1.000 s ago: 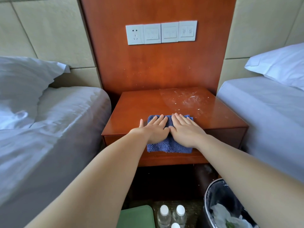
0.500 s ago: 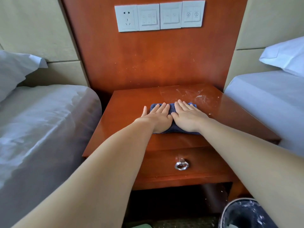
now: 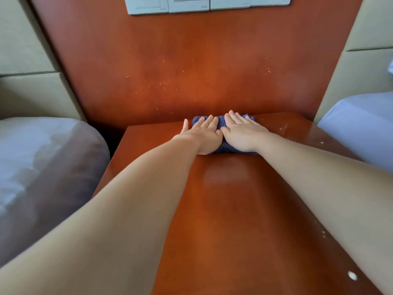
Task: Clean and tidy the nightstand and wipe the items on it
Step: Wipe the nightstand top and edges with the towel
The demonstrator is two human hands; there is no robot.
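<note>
Here, left hand (image 3: pixel 202 136), right hand (image 3: pixel 242 134), flat on blue cloth (image 3: pixel 221 122), nightstand (image 3: pixel 229 209)

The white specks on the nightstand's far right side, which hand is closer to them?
Right. The right hand lies flat on the blue cloth just beside the white specks; the left hand presses farther away.

Wooden nightstand (image 3: pixel 229 209): blue cloth (image 3: pixel 221 122) at back edge, white specks (image 3: pixel 352 275).

The nightstand (image 3: pixel 229 209) top is reddish wood with a smooth, glossy finish, pale specks scattered toward its right edge. On it lies a blue cloth (image 3: pixel 221 122) — nubby, matt terry. Behind the nightstand, the wall panel (image 3: pixel 191 60) is the same wood — duller, flecked with crumbs.
</note>
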